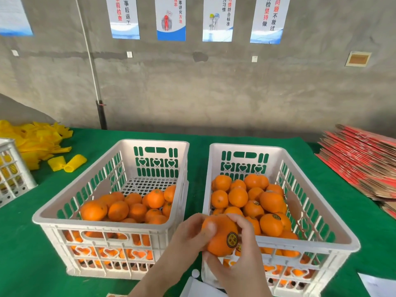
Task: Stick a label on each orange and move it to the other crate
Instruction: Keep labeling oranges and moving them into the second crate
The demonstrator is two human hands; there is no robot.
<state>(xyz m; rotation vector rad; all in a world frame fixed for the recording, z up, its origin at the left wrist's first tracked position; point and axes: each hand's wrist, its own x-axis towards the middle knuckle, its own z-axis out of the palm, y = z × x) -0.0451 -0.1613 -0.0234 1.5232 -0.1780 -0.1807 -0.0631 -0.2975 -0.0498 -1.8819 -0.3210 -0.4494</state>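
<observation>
Low at the centre of the frame, both hands hold one orange [217,241] above the near rim of the right crate [246,146]. The left hand [190,234] grips its left side and the right hand [244,262] curls round it from below. A dark round label [232,239] sits on the skin, so sticking looks done. The next move is likely a short carry forward over that rim, setting it among the labelled oranges; the left crate [154,142] stands just beside.
</observation>
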